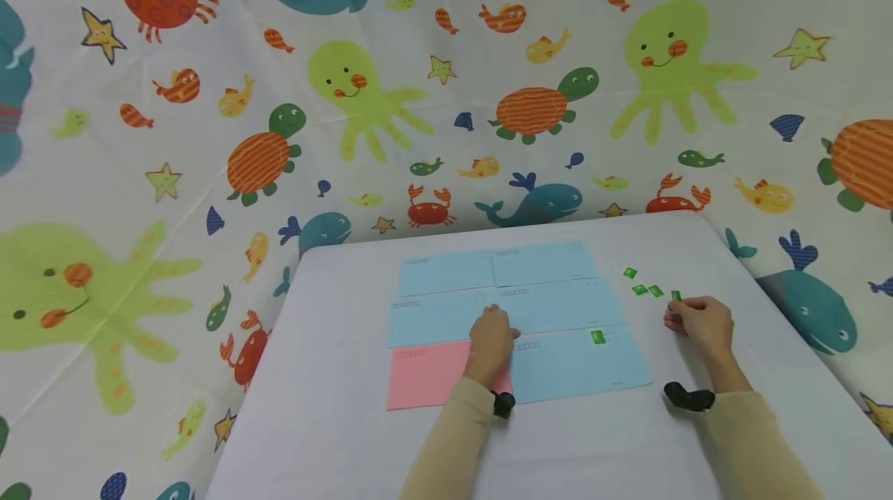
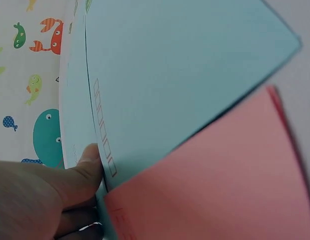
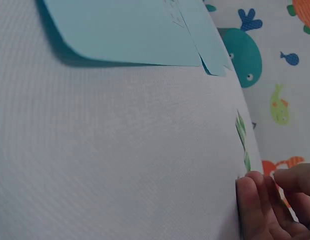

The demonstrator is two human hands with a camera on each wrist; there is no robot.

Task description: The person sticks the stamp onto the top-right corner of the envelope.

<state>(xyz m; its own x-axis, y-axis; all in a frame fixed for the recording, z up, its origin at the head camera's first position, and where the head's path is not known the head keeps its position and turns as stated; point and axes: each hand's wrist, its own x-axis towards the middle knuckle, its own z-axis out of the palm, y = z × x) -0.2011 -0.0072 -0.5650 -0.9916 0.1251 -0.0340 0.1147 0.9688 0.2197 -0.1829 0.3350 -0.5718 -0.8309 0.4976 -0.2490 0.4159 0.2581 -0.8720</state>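
Observation:
Several blue envelopes (image 1: 446, 312) and a pink envelope (image 1: 425, 376) lie in rows on the white table. My left hand (image 1: 491, 337) rests on them near the middle, its thumb (image 2: 89, 162) along the edge of a blue envelope in the left wrist view. At the right, my right hand (image 1: 705, 325) pinches a small green stamp (image 1: 676, 295) between thumb and fingers. Beside it lie loose green stamps (image 1: 639, 290). Another green stamp (image 1: 598, 337) sits on the upper right part of the lower right blue envelope, next to its printed box.
The white table (image 1: 335, 376) ends at the back against a curtain (image 1: 446, 105) printed with sea animals. Each wrist wears a black strap piece, the right one (image 1: 689, 397) close over the table. Envelope edges overlap slightly in the left wrist view.

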